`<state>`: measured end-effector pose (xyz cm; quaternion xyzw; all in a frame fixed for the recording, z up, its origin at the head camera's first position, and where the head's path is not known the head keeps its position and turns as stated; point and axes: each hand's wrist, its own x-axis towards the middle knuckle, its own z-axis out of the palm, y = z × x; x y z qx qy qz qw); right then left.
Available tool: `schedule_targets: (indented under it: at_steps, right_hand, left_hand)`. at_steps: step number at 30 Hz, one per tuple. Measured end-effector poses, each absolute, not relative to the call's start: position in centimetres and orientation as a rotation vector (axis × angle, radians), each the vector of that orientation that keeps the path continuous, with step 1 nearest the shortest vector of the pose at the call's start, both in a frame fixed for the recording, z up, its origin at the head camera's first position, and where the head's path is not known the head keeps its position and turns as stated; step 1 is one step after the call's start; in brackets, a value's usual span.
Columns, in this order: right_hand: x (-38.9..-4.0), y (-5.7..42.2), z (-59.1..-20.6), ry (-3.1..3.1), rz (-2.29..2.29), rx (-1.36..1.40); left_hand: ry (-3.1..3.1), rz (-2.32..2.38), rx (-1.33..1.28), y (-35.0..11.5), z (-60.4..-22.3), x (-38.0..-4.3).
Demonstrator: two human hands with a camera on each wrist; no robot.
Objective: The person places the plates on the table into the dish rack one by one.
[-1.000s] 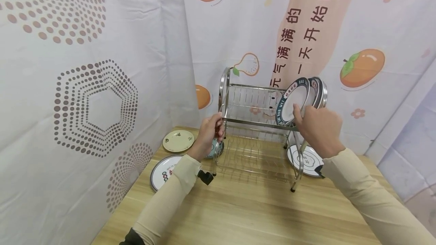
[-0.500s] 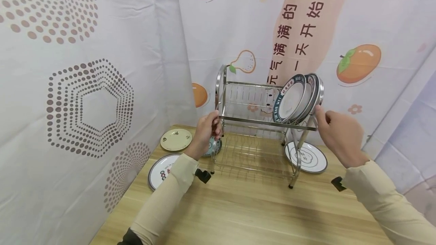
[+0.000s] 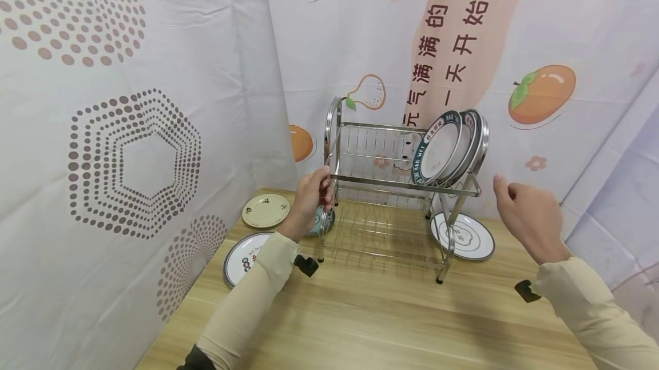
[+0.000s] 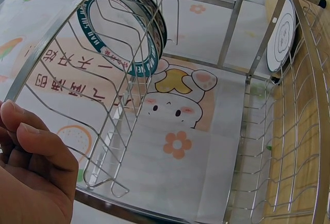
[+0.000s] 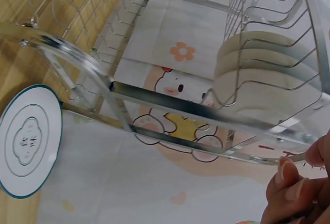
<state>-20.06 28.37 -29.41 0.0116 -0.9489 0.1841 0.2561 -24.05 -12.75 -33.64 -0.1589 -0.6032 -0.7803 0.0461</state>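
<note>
A two-tier metal dish rack (image 3: 391,181) stands on the wooden table. My left hand (image 3: 311,198) grips its left end at the upper tier's front corner; curled fingers also show in the left wrist view. Plates lean at the right end of the upper tier, the foremost plate (image 3: 437,150) having a dark green lettered rim. From below, the right wrist view shows plate undersides (image 5: 263,87) between the wires. Loosely curled, my right hand (image 3: 532,218) hangs to the right of the rack, apart from it and holding nothing.
Left of the rack lie a cream plate (image 3: 266,210) and a white plate (image 3: 246,255), partly behind my sleeve. A teal plate (image 3: 323,222) sits by the rack's left legs. Another white plate (image 3: 463,235) lies behind its right legs. Patterned curtains (image 3: 381,27) close off the back and left.
My right hand has come away from the plates and moved right, past the rack's end. The plates stay leaning in the upper tier. The left hand keeps its grip; the view shifted slightly.
</note>
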Motion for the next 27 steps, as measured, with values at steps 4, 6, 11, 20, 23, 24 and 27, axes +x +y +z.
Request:
schedule_targets:
  at_steps: [4, 6, 11, 20, 23, 24, 27]
  right_hand:
    - [-20.2, 29.1, -30.3, -2.626, 0.484, 0.015]
    - [-20.3, 29.4, -30.8, -2.646, 0.481, 0.004]
    - [-20.4, 30.4, -32.2, -2.696, 0.497, -0.019]
    - [-21.2, 32.4, -34.9, -2.801, 0.502, -0.051]
    - [-21.3, 33.1, -35.8, -2.841, 0.52, -0.073]
    - [-21.3, 33.3, -36.0, -2.854, 0.525, -0.081]
    - [-21.4, 34.0, -37.0, -2.899, 0.576, -0.1]
  left_hand:
    - [-1.839, -2.374, -0.509, -12.8, -33.7, -24.1]
    - [-1.833, -2.375, -0.516, -12.7, -33.7, -24.1]
    - [-1.816, -2.382, -0.514, -12.6, -33.7, -24.2]
    - [-1.82, -2.363, -0.516, -12.7, -33.6, -24.1]
    - [-1.82, -2.363, -0.513, -12.7, -33.5, -24.1]
    - [-1.821, -2.366, -0.51, -12.6, -33.5, -24.1]
    - [-1.817, -2.377, -0.5, -12.6, -33.6, -24.1]
